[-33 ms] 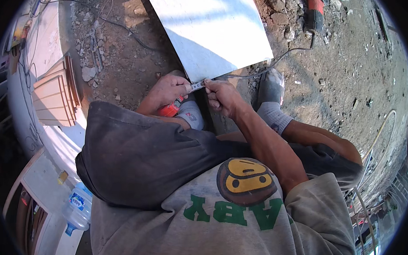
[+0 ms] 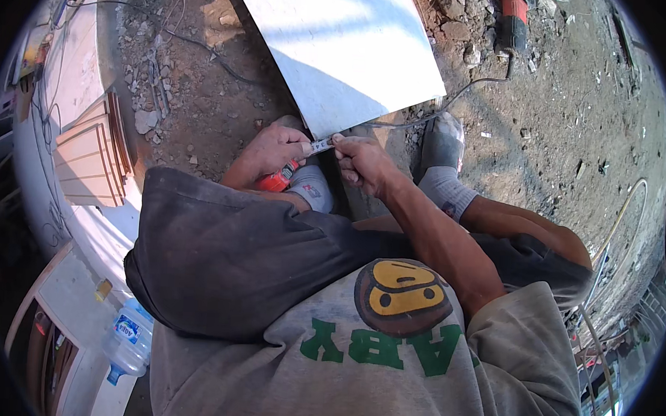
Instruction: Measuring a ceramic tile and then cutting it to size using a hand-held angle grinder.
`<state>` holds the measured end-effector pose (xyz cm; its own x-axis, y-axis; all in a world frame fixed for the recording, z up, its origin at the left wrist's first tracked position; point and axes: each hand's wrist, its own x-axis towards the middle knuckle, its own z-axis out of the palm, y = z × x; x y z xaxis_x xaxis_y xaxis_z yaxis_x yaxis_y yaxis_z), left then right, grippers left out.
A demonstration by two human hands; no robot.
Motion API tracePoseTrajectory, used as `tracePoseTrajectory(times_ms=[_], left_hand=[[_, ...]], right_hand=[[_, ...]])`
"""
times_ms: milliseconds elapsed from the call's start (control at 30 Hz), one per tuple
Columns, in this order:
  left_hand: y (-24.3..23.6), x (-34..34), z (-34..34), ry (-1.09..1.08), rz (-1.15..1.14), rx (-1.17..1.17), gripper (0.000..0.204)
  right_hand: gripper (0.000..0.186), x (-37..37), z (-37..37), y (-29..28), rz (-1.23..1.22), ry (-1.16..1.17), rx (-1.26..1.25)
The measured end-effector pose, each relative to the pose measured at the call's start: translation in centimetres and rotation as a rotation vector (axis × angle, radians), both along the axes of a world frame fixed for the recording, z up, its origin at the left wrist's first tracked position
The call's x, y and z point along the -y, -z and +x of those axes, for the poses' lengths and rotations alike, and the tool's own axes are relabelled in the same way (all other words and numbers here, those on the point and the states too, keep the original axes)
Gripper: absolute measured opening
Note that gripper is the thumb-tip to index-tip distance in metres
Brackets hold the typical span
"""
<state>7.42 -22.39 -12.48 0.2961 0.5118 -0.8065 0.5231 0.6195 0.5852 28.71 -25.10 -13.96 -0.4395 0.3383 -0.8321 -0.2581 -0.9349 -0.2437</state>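
Note:
My left hand point(image 2: 277, 146) is closed round a tape measure, its fingertips pinching the blade. The red tape case point(image 2: 277, 177) shows below that palm, beside my sock. A short length of pale tape blade point(image 2: 321, 145) spans the gap between my hands. My right hand point(image 2: 362, 163) pinches the blade's other end between thumb and forefinger, the other fingers curled in. Both hands are at the near edge of a large white tile point(image 2: 349, 51), by its near left corner. Whether the blade touches the tile edge, I cannot tell.
My shoe point(image 2: 443, 138) is right of the tile's near edge. A dark cable point(image 2: 475, 81) runs to a red and black power tool point(image 2: 514, 22). Stacked tiles point(image 2: 91, 154) stand at left, above a large water bottle point(image 2: 128, 337). Rubble point(image 2: 145, 119) lies on the dirt.
The tape blade has shifted slightly, and a little more of it shows between my hands. Both hands keep their grip in nearly the same place.

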Motion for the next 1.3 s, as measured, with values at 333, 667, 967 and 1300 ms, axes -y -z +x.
tracePoseTrajectory(times_ms=[333, 667, 967, 1300], left_hand=[[-5.0, -1.0, -3.7, -0.314, 0.153, 0.114, 0.022], [-21.4, -7.2, -7.1, -0.291, 0.66, -0.033, 0.023], [-26.9, -8.4, 5.5, -0.06, 0.788, 0.197, 0.022], [-16.6, -5.2, 8.8, -0.456, 0.837, 0.088, 0.02]], right_hand=[[0.05, 1.0, -1.5, -4.4, 0.512, -0.314, 0.139], [0.048, -0.8, 1.0, -5.8, 0.758, -0.308, 0.427], [0.08, -0.8, -0.3, -14.4, 1.456, 0.203, 0.48], [0.075, 0.7, -0.7, -14.7, 1.141, 0.249, 0.243]])
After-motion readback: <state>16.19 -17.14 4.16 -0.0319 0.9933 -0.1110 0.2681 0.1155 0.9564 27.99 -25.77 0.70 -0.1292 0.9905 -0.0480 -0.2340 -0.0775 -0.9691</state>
